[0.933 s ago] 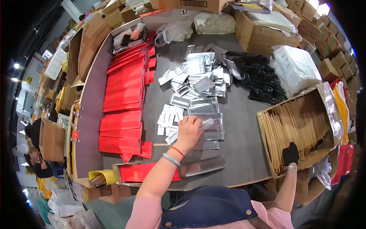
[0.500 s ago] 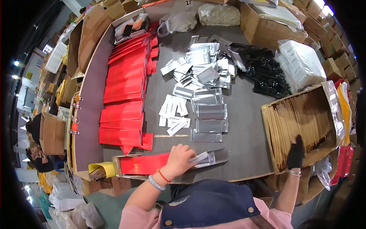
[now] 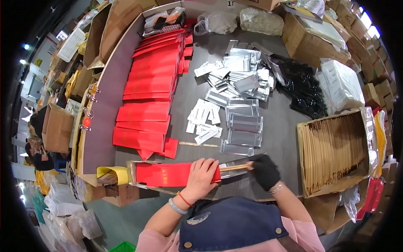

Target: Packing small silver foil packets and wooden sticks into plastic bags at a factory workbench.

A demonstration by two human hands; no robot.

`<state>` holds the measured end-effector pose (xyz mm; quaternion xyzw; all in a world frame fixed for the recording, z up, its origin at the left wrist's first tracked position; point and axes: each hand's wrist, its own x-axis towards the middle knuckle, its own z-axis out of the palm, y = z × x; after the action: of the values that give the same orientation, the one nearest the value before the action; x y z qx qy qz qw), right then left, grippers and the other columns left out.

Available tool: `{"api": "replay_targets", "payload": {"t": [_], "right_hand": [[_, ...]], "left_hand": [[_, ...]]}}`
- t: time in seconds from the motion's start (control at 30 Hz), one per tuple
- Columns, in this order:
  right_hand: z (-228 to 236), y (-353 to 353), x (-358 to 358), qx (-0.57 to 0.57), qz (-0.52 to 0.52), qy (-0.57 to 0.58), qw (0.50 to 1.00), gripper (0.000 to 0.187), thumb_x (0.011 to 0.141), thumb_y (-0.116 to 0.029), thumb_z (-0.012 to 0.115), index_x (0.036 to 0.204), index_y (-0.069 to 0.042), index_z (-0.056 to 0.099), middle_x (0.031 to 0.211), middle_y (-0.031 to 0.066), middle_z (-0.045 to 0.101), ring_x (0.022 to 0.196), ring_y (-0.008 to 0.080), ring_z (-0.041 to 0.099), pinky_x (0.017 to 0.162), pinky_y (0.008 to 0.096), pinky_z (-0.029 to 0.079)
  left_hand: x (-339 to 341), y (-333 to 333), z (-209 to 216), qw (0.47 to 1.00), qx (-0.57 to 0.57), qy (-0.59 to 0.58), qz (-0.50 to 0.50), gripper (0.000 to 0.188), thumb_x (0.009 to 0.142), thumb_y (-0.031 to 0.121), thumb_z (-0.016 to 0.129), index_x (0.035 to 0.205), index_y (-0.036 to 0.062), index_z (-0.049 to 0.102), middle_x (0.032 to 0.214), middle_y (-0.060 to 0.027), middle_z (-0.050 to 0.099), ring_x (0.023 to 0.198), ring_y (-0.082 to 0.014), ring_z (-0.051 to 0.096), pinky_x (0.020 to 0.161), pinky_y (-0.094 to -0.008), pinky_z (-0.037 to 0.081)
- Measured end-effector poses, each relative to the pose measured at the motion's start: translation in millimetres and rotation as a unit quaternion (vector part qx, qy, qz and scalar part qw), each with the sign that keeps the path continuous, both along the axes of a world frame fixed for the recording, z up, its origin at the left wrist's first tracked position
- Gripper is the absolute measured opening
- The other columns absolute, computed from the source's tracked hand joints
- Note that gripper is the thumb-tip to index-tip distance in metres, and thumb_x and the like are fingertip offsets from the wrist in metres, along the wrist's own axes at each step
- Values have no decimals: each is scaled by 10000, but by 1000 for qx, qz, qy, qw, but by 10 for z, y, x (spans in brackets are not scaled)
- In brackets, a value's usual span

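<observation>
My left hand [image 3: 200, 178] presses on a long red paper sleeve [image 3: 153, 174] at the table's front edge, fingers curled together over its right end. In a black glove, my right hand [image 3: 265, 172] grips a pair of wooden chopsticks [image 3: 235, 167]. Their left tips meet the sleeve's right end; how far they go in is hidden. A clear and dark plastic packet [image 3: 236, 161] lies around the sticks, partly covered. Behind my left hand, red sleeves [image 3: 147, 84] overlap in a long row. White packets [image 3: 205, 115] and clear-wrapped flat packets [image 3: 244, 122] lie mid-table.
An open carton [image 3: 333, 153] packed with wooden chopsticks stands at the right. Black wrapped utensils [image 3: 300, 84] are heaped at the back right, near a stack of white plastic-wrapped packs [image 3: 342, 82]. A raised panel [image 3: 111, 88] borders the left side.
My right hand has come left from the chopstick carton, bringing chopsticks to the sleeve. My left hand has shifted slightly right, and the white packet beside it no longer shows. The view has shifted.
</observation>
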<state>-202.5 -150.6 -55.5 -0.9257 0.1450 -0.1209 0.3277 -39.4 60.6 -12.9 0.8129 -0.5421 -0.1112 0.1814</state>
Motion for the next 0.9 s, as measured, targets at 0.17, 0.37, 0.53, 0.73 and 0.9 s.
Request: {"api": "replay_targets", "payload": {"t": [0.17,0.37,0.53,0.73,0.9], "right_hand": [[-212,458,193,173,-60,-49,982,192,794,-108,719,939,-35,619,884,122,626,847,303,615,758,349,495],[354,207,260,-134,50,40,989,642,630,-456,809,1105,-90,577,1042,108,596,1047,304,537,879,465,386],[509,23,38,-101,-46,62,992,631,623,-414,814,1103,-91,562,972,93,594,972,317,553,869,433,387],[644,40,-9,-98,-48,108,988,608,652,-413,796,1125,-99,578,1030,73,605,1004,277,554,898,435,365],[758,125,18,-141,4,120,983,613,617,-404,811,1108,-110,592,1015,73,611,963,289,556,907,432,357]], "left_hand": [[-31,-176,-89,1000,-13,7,-26,693,640,203,802,1261,48,536,1191,-81,532,1115,-293,484,958,-439,382],[105,-231,109,988,99,-28,-115,387,640,128,714,1010,199,627,1066,-90,540,984,-306,503,819,-433,415],[939,-105,460,987,111,21,-113,273,620,50,673,879,133,645,1086,-116,538,1023,-338,496,852,-464,415],[563,358,-16,982,-50,-9,180,571,666,315,801,1137,49,618,1323,-188,464,1264,-390,381,1060,-534,296],[27,301,-275,966,23,38,256,938,617,463,838,1352,20,459,1385,-183,412,1329,-379,313,1109,-606,150]]}}
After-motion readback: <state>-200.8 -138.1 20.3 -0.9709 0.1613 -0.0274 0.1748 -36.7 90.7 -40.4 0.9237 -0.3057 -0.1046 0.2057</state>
